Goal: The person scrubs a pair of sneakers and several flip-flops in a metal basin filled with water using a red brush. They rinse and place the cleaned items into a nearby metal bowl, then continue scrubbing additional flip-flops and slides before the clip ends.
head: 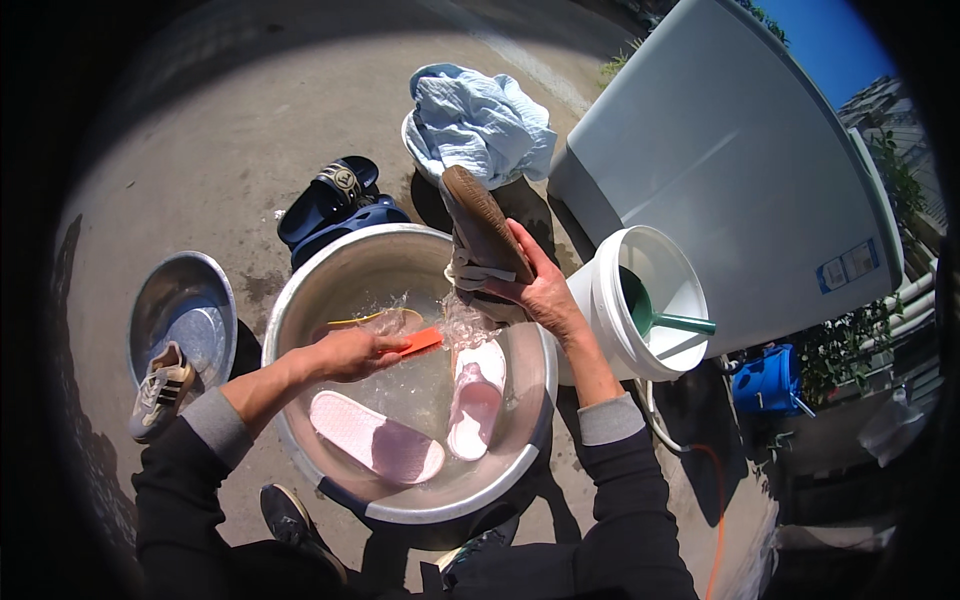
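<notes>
My left hand grips an orange scrubbing brush over a large metal basin of water. My right hand holds a dark laced shoe above the basin's far right side, its brown sole turned to the right. Water splashes below the shoe, between it and the brush. Two pink slide sandals, one at the lower left and one at the right, lie in the basin. Behind the brush a yellow-edged shoe or sole is partly hidden by splashing water.
A small metal basin with a striped sneaker stands left. Dark slides lie beyond the large basin, near a tub of light-blue cloth. At right are a white bucket with a green dipper and a big grey container.
</notes>
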{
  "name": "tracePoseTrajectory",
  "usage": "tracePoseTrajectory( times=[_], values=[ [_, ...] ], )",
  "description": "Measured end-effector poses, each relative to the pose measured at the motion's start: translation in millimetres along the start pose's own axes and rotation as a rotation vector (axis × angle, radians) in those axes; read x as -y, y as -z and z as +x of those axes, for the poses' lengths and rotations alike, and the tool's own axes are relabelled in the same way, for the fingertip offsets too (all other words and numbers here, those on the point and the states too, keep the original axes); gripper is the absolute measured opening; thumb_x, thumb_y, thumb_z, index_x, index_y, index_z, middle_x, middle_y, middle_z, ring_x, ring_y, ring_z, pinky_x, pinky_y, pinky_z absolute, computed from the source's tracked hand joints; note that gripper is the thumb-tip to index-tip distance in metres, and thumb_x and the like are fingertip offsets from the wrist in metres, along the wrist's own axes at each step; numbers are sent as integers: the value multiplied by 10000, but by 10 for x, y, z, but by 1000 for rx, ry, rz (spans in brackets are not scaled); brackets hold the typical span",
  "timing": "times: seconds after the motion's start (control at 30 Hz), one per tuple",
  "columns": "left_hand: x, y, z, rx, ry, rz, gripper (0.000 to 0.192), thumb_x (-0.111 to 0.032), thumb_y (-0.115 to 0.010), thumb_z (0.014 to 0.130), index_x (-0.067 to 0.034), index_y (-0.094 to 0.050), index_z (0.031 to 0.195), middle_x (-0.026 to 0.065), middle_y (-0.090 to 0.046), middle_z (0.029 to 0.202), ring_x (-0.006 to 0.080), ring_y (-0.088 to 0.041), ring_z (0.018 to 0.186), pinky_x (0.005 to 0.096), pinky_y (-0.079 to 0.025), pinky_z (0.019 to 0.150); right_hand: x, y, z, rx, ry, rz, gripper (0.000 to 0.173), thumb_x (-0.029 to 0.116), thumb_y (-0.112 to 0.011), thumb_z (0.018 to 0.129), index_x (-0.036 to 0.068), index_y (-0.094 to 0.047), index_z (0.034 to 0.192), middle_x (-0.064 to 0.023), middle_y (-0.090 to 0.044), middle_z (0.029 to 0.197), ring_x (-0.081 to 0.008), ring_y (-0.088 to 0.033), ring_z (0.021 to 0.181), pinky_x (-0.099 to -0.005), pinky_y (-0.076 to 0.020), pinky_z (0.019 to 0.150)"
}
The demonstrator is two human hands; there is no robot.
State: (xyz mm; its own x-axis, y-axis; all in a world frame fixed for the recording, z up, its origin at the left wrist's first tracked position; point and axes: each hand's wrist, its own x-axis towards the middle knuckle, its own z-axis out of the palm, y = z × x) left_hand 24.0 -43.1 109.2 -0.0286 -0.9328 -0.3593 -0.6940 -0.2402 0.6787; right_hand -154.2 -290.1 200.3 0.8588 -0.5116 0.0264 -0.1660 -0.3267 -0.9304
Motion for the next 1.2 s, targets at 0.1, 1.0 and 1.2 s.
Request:
tracePoseTrajectory(
  times=[0.1, 1.0, 1.2],
  values=[
    [119, -250, -149, -6, 18, 163, 446, -413, -493, 1012, -219, -525, 1413, 193, -682, 1130, 419, -651, 994, 477, -502, 881, 278, 39, -3, -34, 258, -402, 942, 256, -890, 681, 137, -416, 1487, -109, -568, 1330, -251, -544, 1219, -374, -420, 1061],
    [-475, 268, -637, -563, -209, 408, 1102, -379, -904, 616, -74, -334, 1508, 213, -317, 1529, 433, -323, 1406, 527, -290, 1156, -26, -774, -543, 71, 705, -904, 891, 243, -888, 567, 131, -524, 1372, -74, -554, 1177, -258, -540, 1126, -470, -343, 1100],
    [-407, 101, -648, -587, -257, 396, 999, -324, -887, 619, -129, -401, 1470, 208, -367, 1459, 417, -424, 1285, 503, -387, 1061, -54, -872, -541, 1, 739, -901, 870, 236, -885, 579, 173, -531, 1371, -53, -564, 1180, -245, -544, 1136, -477, -323, 1115]
  ],
)
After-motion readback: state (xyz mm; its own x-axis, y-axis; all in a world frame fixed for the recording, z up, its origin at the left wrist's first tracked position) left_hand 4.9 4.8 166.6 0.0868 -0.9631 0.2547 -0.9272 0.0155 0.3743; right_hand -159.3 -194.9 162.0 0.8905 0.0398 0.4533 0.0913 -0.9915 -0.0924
